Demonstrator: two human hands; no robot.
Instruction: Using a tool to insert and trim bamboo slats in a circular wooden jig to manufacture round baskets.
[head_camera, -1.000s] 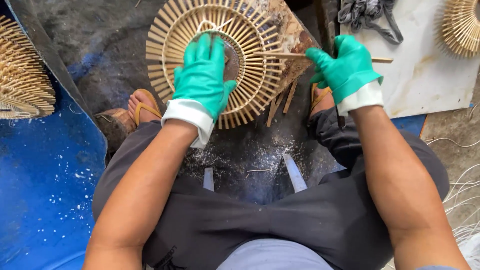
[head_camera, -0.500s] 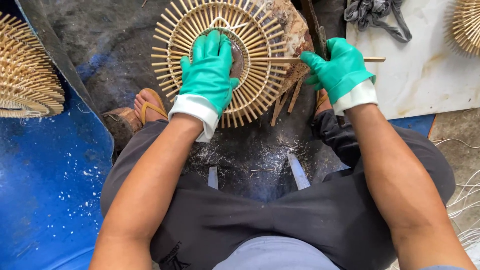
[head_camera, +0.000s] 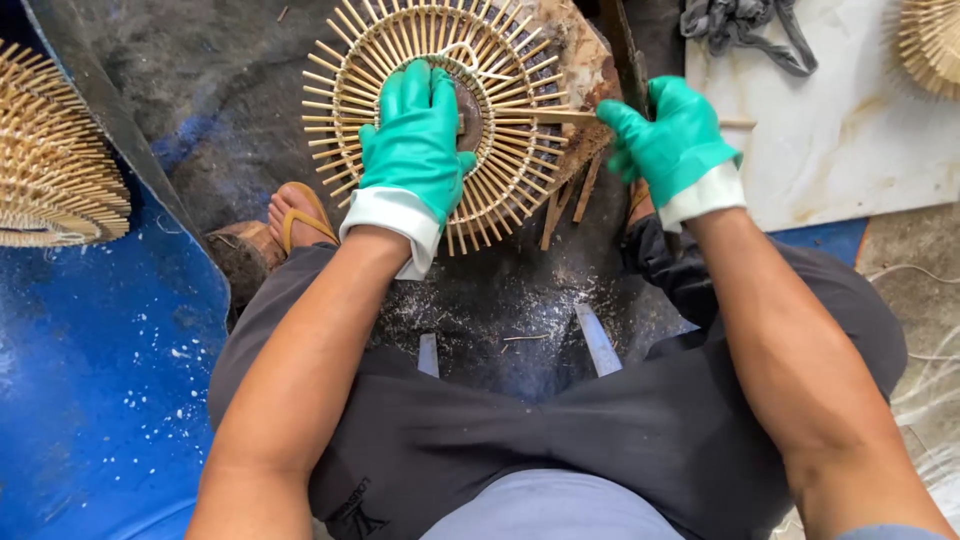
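I see a round bamboo frame (head_camera: 440, 110) lying flat on a worn wooden block (head_camera: 575, 70), straight ahead of the knees. It is pale yellow and built like a sunburst: thin slats fan outward from an inner ring, crossing two outer hoops, with their free ends sticking out all around the rim. The middle is open, and the dark block shows through it.

My left hand (head_camera: 415, 150), in a green glove with a white cuff, lies palm down on the near-left part of the frame, fingers spread and pressing it flat; that grip is open, closing around nothing. My right hand (head_camera: 670, 140), gloved the same way, is at the frame's right edge with its grip closed narrow on a thin bamboo stick (head_camera: 570, 115) that lies level, its left end reaching in across the slats towards the centre.

A sandalled foot (head_camera: 300, 215) sits just left of the frame on the dark floor. A stack of similar frames (head_camera: 50, 170) rests on the blue tarp (head_camera: 100, 400) at far left. A white board (head_camera: 840, 130) lies to the right, with a grey rag (head_camera: 745, 22) on it.
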